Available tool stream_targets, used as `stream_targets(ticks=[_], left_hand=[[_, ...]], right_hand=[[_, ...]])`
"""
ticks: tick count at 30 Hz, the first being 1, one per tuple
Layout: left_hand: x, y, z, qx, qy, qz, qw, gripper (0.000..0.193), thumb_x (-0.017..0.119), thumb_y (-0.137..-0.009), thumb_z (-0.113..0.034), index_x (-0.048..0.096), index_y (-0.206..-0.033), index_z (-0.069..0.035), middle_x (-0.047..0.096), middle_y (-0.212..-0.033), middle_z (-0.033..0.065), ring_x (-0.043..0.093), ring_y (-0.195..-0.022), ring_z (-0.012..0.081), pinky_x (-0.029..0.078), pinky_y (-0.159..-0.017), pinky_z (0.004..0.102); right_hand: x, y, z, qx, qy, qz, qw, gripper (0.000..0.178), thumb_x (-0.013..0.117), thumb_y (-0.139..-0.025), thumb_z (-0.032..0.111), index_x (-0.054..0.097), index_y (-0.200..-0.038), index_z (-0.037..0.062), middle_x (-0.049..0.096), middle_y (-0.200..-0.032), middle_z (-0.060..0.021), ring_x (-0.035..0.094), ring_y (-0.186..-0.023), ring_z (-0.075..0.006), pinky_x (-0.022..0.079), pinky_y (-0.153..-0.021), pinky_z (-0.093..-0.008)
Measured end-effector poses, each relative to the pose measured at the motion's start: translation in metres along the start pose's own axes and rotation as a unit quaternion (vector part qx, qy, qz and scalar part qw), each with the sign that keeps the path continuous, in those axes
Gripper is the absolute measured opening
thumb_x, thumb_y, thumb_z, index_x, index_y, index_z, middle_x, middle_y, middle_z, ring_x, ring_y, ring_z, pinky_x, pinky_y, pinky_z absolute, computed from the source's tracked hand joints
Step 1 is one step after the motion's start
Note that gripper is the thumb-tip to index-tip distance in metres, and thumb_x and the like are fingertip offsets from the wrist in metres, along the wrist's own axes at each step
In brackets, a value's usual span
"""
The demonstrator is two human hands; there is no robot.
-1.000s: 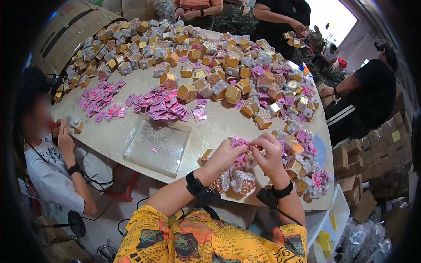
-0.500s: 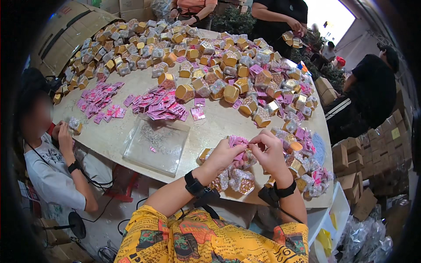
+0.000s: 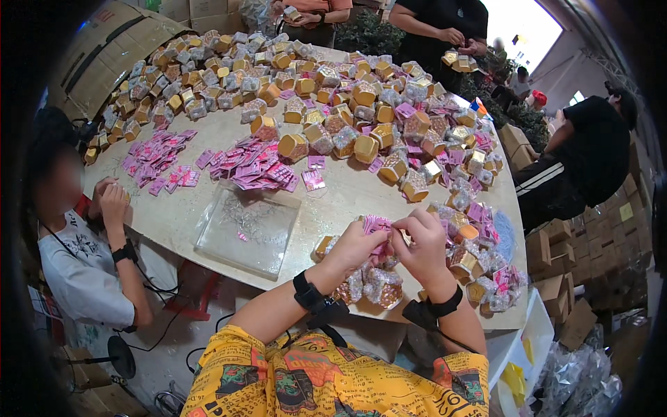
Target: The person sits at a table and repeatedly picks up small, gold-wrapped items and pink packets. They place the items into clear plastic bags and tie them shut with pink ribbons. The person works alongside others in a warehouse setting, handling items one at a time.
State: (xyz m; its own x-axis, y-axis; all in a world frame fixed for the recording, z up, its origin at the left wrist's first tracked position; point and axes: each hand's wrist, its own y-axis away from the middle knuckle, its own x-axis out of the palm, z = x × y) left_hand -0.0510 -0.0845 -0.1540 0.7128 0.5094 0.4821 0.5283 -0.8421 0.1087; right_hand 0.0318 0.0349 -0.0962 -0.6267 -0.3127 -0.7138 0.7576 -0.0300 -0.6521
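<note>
My left hand (image 3: 351, 251) grips a small stack of pink printed cards (image 3: 376, 224) above the table's near edge. Pressed close to it, my right hand (image 3: 422, 244) has its thumb and fingers pinched together at the cards' right side; whatever is between those fingertips is too small to make out. Beneath both hands lies a cluster of gold ornaments in bubble wrap (image 3: 381, 289), partly hidden by the hands. Left of my hands stands a shallow clear tray (image 3: 267, 258) with thin tangled strands and a pink scrap in it.
Two piles of pink cards (image 3: 253, 167) lie beyond the tray. A large heap of wrapped gold hexagonal ornaments (image 3: 366, 149) covers the table's far side and runs down its right. A blue bundle of strands (image 3: 505, 236) lies right. Co-workers sit left (image 3: 90, 250) and stand around the table.
My right hand has shifted slightly left, closer against the cards. My left hand stays in place. The person at left has raised their hands together, and the people at the far side have moved theirs.
</note>
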Motion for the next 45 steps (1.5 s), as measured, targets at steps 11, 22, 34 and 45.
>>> stream_targets(ticks=[11, 22, 34, 45], left_hand=[[0.008, 0.003, 0.0, 0.089, -0.103, 0.032, 0.99, 0.039, 0.04, -0.089, -0.004, 0.046, -0.128, -0.002, 0.056, -0.073, 0.0009, 0.051, -0.058, 0.0051, 0.042, -0.05, 0.0197], [0.012, -0.001, -0.002, 0.112, -0.147, 0.016, 0.983, 0.026, 0.043, -0.094, -0.012, 0.053, -0.115, -0.002, 0.057, -0.074, 0.0011, 0.051, -0.056, 0.0043, 0.042, -0.05, 0.019], [-0.004, -0.018, -0.026, 0.052, 0.14, 0.08, 0.986, 0.02, 0.055, -0.09, -0.014, 0.055, -0.108, -0.006, 0.061, -0.089, 0.0027, 0.061, -0.076, 0.0093, 0.052, -0.067, 0.0236], [0.012, -0.023, -0.044, 0.116, -0.11, 0.011, 0.987, 0.008, 0.054, -0.088, -0.007, 0.06, -0.09, -0.003, 0.063, -0.084, 0.0044, 0.06, -0.077, 0.0114, 0.048, -0.07, 0.0242]], right_hand=[[-0.002, 0.009, 0.003, -0.075, 0.082, 0.001, 0.994, 0.015, 0.068, -0.065, 0.007, 0.06, -0.078, 0.0065, 0.052, -0.068, -0.0064, 0.052, -0.063, -0.0234, 0.039, -0.059, -0.0355], [-0.001, 0.005, -0.011, 0.136, -0.167, -0.006, 0.976, 0.007, 0.062, -0.079, 0.005, 0.061, -0.084, -0.0002, 0.062, -0.072, -0.0125, 0.06, -0.06, -0.0227, 0.046, -0.054, -0.0306], [-0.01, -0.032, -0.02, 0.108, -0.112, 0.011, 0.988, 0.009, 0.059, -0.082, 0.01, 0.059, -0.083, 0.0009, 0.06, -0.068, -0.0156, 0.059, -0.061, -0.0288, 0.045, -0.056, -0.0355], [-0.095, -0.025, -0.074, 0.163, -0.061, 0.283, 0.943, 0.011, 0.064, -0.076, 0.006, 0.064, -0.081, -0.0036, 0.061, -0.069, -0.0082, 0.057, -0.064, -0.014, 0.046, -0.059, -0.0292]])
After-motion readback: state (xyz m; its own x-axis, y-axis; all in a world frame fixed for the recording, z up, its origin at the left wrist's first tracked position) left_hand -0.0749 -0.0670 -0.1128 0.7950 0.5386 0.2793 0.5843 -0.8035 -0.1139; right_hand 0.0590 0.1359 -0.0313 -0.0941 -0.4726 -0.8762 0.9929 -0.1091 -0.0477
